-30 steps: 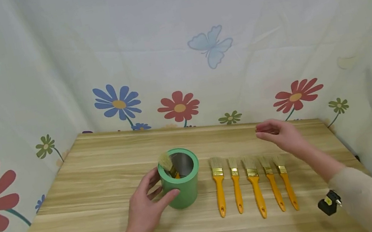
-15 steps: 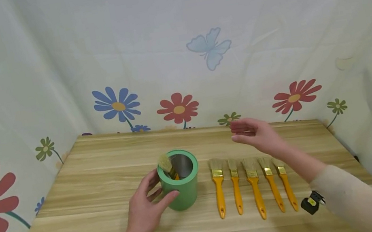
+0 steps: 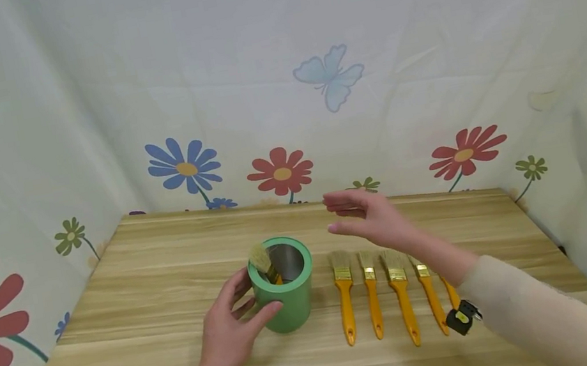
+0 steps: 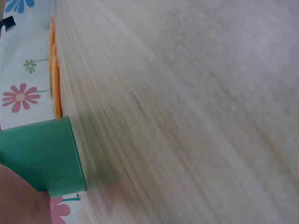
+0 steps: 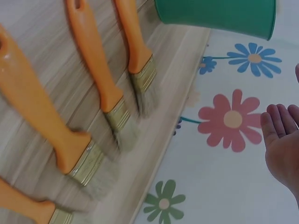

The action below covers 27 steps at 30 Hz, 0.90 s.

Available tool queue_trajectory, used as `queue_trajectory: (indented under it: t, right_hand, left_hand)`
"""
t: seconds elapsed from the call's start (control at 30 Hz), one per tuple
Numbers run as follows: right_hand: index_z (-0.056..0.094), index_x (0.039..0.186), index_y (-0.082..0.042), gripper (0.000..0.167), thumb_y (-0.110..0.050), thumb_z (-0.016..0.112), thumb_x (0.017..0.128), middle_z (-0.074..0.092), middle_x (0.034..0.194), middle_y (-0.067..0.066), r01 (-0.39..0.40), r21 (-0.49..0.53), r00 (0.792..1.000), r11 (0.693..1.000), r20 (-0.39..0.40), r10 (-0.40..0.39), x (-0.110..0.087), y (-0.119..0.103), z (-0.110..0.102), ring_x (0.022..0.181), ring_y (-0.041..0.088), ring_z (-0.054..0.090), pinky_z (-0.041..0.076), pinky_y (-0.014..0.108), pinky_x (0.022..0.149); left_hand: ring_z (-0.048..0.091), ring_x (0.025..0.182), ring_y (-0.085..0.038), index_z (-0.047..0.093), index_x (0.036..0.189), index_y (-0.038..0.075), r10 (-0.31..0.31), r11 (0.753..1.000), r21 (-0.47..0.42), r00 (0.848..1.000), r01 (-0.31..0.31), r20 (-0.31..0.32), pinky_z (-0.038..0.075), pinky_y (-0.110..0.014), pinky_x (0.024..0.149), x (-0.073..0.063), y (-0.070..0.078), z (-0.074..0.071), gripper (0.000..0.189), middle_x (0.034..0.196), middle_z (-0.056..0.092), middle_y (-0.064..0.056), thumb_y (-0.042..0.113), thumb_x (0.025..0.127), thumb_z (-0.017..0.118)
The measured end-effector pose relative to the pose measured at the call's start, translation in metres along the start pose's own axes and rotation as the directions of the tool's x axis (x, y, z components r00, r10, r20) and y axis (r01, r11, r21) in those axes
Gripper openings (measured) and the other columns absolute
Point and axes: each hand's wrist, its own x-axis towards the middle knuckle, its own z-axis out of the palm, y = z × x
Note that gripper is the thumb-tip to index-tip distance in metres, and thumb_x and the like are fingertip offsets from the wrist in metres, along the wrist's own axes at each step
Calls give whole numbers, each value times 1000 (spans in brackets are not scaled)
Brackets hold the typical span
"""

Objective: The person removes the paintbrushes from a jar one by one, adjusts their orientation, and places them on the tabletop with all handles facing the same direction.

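A green can [image 3: 290, 308] stands upright on the wooden table, its top uncovered and its inside metallic. My left hand [image 3: 227, 327] holds it from the left, thumb across the front and fingers around the far side. Leaning on the can's left rim is a paintbrush [image 3: 261, 259], bristles up, its lower handle hidden inside. My right hand [image 3: 372, 219] is in the air right of the can, beyond the row of brushes, fingers extended and nothing in them. Several orange-handled paintbrushes lie side by side, among them a wide one [image 3: 404, 303] and a narrow one [image 3: 374, 302]; my right forearm covers part of the rightmost.
The wooden table [image 3: 134, 313] ends at a white cloth backdrop [image 3: 212, 47] printed with flowers and butterflies, which also hangs at both sides. A small black device [image 3: 460, 318] is attached at my right sleeve.
My right hand has moved left over the far side of the brushes, toward the can. My left hand keeps its hold, and the can and brushes stay in place.
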Motion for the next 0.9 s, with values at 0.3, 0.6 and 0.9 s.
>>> queue_trajectory:
  t: [0.3, 0.6, 0.9]
  right_hand:
    - [58, 152, -8, 64, -20, 85, 95, 63, 150, 8, 28, -43, 998, 999, 49, -26, 11, -10, 21, 139, 29, 59, 50, 44, 120]
    - [61, 148, -6, 64, -20, 89, 91, 65, 147, 5, 112, -75, 991, 991, 76, -106, 20, -21, 41, 136, 22, 62, 51, 35, 119]
    - [63, 148, -10, 65, -27, 90, 90, 67, 144, 1, 188, -149, 978, 971, 120, -171, 27, -29, 59, 134, 16, 63, 51, 31, 118]
  left_hand:
    - [60, 138, -29, 58, 149, 17, -12, 1000, -14, 1000, 12, -1, 61, -37, 105, -1, 1, 0, 76, 149, 63, -5, 28, 83, 95]
    - [60, 138, -28, 59, 149, 18, -9, 1000, -23, 1000, 8, -4, 62, -36, 105, 0, 0, 1, 75, 148, 64, -3, 29, 84, 95]
    - [60, 138, -26, 57, 150, 19, 0, 1000, -5, 1000, 0, 10, 61, -35, 105, 0, -1, 0, 77, 149, 62, -1, 30, 84, 94]
